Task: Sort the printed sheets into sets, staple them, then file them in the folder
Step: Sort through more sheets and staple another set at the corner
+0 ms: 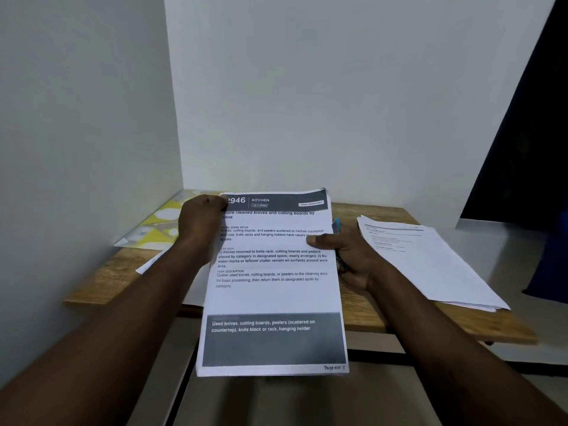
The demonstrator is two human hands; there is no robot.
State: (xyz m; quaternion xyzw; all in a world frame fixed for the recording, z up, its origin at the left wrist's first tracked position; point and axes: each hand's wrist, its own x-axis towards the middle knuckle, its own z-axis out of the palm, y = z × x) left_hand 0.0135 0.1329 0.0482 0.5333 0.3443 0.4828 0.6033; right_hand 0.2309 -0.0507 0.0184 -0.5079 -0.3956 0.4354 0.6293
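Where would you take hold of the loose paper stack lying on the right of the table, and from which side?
Probably at the near corner of the paper stack, from the front: it lies flat and slightly fanned, so thumb on top and fingers slid beneath would pinch every sheet. The right hand, nearest, now grips the printed set.

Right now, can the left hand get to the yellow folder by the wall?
Probably yes. The folder lies flat just beside the left hand, with nothing between them. But that hand grips the top corner of the printed sheets, so it would have to let go first.
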